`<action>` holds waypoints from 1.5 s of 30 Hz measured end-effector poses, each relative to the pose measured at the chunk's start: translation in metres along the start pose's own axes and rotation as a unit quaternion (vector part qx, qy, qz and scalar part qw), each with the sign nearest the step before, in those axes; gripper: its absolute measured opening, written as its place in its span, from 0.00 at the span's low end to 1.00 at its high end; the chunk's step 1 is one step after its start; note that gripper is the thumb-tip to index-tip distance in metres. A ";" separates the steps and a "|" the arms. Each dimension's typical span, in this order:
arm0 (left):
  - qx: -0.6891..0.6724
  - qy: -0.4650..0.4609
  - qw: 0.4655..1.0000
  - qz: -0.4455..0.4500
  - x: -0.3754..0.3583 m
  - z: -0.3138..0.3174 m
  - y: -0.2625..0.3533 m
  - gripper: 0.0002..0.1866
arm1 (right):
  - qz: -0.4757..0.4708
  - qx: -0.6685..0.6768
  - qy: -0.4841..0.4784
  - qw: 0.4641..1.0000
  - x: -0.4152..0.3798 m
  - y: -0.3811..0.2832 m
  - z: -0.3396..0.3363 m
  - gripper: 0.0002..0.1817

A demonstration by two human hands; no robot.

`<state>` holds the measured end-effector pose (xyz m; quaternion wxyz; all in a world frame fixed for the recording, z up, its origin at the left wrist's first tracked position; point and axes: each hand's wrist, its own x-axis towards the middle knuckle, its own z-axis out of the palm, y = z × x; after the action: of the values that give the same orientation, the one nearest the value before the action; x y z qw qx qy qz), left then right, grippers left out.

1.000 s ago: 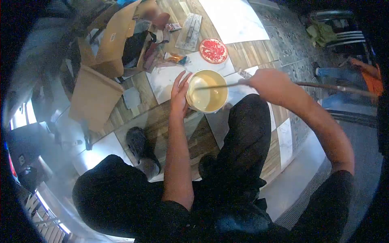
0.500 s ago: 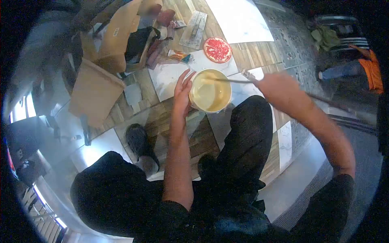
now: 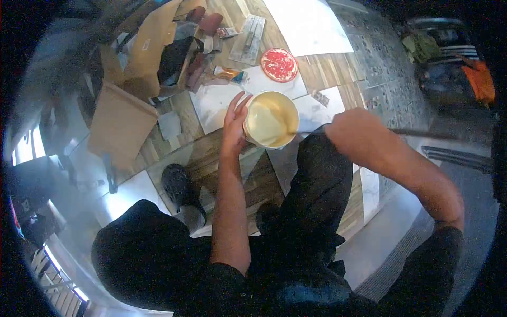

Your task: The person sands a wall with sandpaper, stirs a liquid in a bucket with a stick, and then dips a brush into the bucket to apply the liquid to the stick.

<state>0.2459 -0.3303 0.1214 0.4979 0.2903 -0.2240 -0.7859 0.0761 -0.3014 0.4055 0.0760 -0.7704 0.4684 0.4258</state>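
A round tub (image 3: pixel 270 138), pale yellow inside, stands tilted toward me between my knees. My left hand (image 3: pixel 236 121) holds its left side, fingers stretched up along the wall and rim. My right hand (image 3: pixel 353 129) is closed around a long thin dark rod (image 3: pixel 422 134). One end of the rod reaches over the tub's right rim; the other runs far out to the right. Whether the tip touches the pale contents is hard to tell. Beyond the tub lies a round red disc (image 3: pixel 279 65) with white smears, like a lid.
An open cardboard box (image 3: pixel 124 113) with dark items inside stands at left. Near it lie an orange-and-blue packet (image 3: pixel 229 74), a flat clear package (image 3: pixel 247 39) and a small printed packet (image 3: pixel 320 98). White marbled sheets (image 3: pixel 311 26) lie on the wood-look floor. Orange clothing (image 3: pixel 479 82) shows far right.
My right hand has moved slightly down, and the rod has swung from the tub's upper part to its lower right rim. My left hand keeps its hold on the tub.
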 end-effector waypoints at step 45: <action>-0.005 0.008 1.000 -0.001 -0.005 0.010 -0.002 0.24 | 0.041 0.074 0.141 0.986 0.011 0.032 0.003 0.09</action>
<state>0.2400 -0.3246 0.1285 0.5001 0.2944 -0.2159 -0.7853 0.0514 -0.3241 0.4044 0.0484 -0.7950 0.5357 0.2804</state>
